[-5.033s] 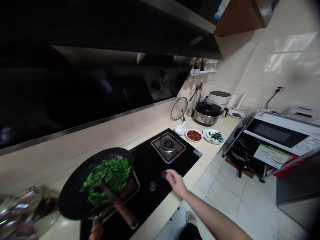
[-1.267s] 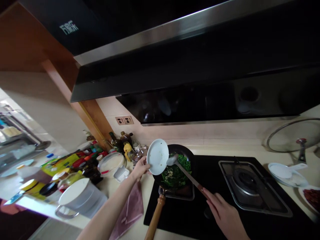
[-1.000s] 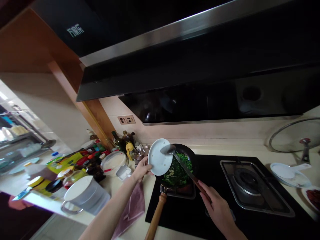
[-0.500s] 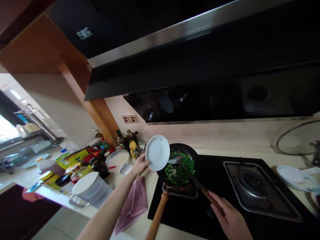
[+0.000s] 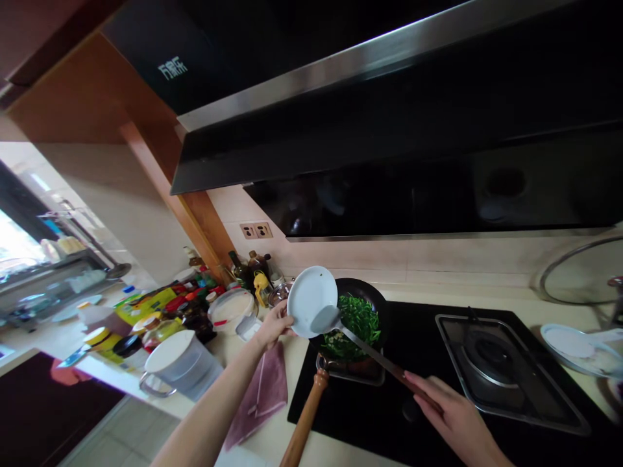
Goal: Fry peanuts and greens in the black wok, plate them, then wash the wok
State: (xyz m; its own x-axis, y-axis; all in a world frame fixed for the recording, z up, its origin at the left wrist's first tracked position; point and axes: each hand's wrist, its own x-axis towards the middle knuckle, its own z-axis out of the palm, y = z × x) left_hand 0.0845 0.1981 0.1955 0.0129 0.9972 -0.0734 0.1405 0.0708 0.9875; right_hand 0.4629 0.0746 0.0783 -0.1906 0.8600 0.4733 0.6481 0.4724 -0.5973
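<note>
My left hand (image 5: 276, 325) grips the edge of a small white plate (image 5: 306, 295), which is tilted toward the wok. A small green bit clings near the plate's top. My right hand (image 5: 450, 408) is closed around the wooden handle of a metal spatula (image 5: 365, 347), and the spatula's head overlaps the plate's lower right part. Whether the two touch, I cannot tell for sure. Behind and below them, a black wok (image 5: 377, 298) with a wooden handle sits on the left burner. Chopped green vegetables (image 5: 359, 324) fill it, with pale minced bits at the left.
A mauve cloth (image 5: 265, 395) lies left of the wok handle. Further left stand a water pitcher (image 5: 182, 363), several jars and bottles, and a lidded tub (image 5: 232, 308). The right burner (image 5: 491, 357) and a white plate (image 5: 567, 344) are at right. A range hood (image 5: 389, 143) hangs overhead.
The spatula head has moved left and up from over the greens to in front of the plate. The plate has shifted slightly right. Both hands keep their holds.
</note>
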